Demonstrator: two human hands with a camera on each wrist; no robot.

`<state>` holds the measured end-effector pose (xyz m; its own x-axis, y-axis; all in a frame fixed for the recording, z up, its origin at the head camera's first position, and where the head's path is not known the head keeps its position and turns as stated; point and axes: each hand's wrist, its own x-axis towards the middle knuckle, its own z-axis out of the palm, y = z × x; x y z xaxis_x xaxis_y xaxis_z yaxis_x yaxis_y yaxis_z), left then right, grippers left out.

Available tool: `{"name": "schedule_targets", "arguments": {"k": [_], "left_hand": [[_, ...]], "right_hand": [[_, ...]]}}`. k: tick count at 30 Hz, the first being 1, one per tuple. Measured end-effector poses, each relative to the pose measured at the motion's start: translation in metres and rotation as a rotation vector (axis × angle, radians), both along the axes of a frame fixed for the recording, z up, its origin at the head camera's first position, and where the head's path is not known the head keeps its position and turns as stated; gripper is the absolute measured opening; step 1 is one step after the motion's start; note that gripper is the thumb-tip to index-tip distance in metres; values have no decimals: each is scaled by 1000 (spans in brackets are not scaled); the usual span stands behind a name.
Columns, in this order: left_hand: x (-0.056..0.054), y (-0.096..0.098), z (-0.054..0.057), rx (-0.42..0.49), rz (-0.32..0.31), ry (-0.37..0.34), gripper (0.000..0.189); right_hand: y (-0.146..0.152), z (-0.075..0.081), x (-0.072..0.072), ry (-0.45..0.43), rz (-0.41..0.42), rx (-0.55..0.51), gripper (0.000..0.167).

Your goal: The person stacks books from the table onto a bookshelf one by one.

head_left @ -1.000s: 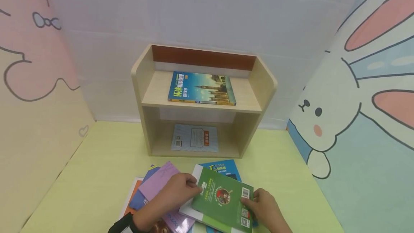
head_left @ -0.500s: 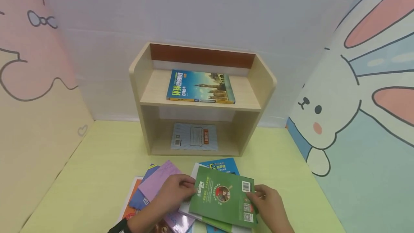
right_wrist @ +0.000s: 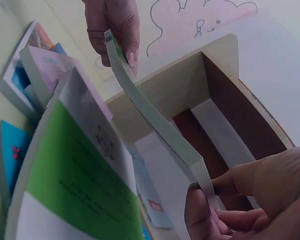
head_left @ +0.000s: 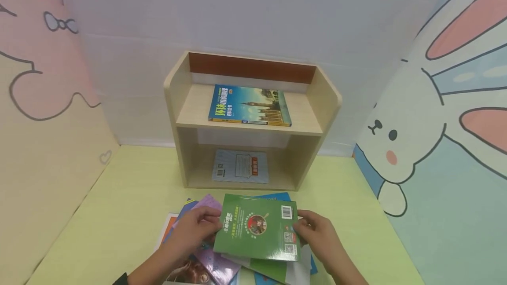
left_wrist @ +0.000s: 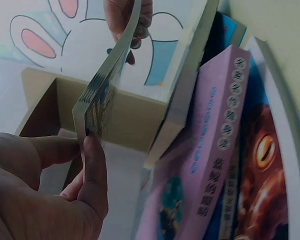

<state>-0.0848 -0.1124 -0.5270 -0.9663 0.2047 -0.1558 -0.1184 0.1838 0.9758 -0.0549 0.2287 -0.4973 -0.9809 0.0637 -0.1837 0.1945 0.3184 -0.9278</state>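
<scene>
A thin green book (head_left: 257,228) is held up between both hands, lifted above a loose pile of books. At its left edge my left hand (head_left: 198,228) pinches it between thumb and fingers. My right hand (head_left: 318,236) pinches the opposite edge near the barcode. Both wrist views show the green book edge-on, bowing slightly; its spine side is by the left hand (left_wrist: 55,195). Beneath it lie a white-and-green book (head_left: 277,269), a purple book (head_left: 218,267), a blue book (head_left: 283,196) and one with a brown animal eye (left_wrist: 265,150), partly covered by one another.
Behind the pile stands a two-tier wooden bookshelf (head_left: 249,129). A blue book with a clock tower (head_left: 253,104) lies flat on its upper shelf, and a pale blue book (head_left: 240,167) on the lower. Decorated walls enclose the yellow tabletop (head_left: 134,179).
The green book has risen off the white-and-green book and shifted left, turning squarer to the bookshelf. Both hands have moved left with it, keeping their pinch on its edges.
</scene>
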Motion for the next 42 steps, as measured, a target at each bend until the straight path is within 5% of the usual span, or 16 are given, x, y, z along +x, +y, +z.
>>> {"name": "schedule_targets", "arguments": {"k": [8, 14, 19, 29, 42], "left_hand": [[-13, -14, 25, 57, -18, -43, 44], [-26, -17, 36, 84, 7, -2, 47], [-40, -16, 38, 28, 13, 44, 52], [-75, -20, 37, 62, 0, 83, 47], [-116, -12, 37, -11, 111, 146, 42]], "right_hand": [[-9, 20, -19, 41, 5, -1, 52], [-12, 29, -40, 83, 73, -13, 59], [-16, 32, -59, 109, 93, -17, 58], [-22, 34, -101, 116, 134, -50, 58], [-31, 22, -139, 170, -19, 47, 43]]}}
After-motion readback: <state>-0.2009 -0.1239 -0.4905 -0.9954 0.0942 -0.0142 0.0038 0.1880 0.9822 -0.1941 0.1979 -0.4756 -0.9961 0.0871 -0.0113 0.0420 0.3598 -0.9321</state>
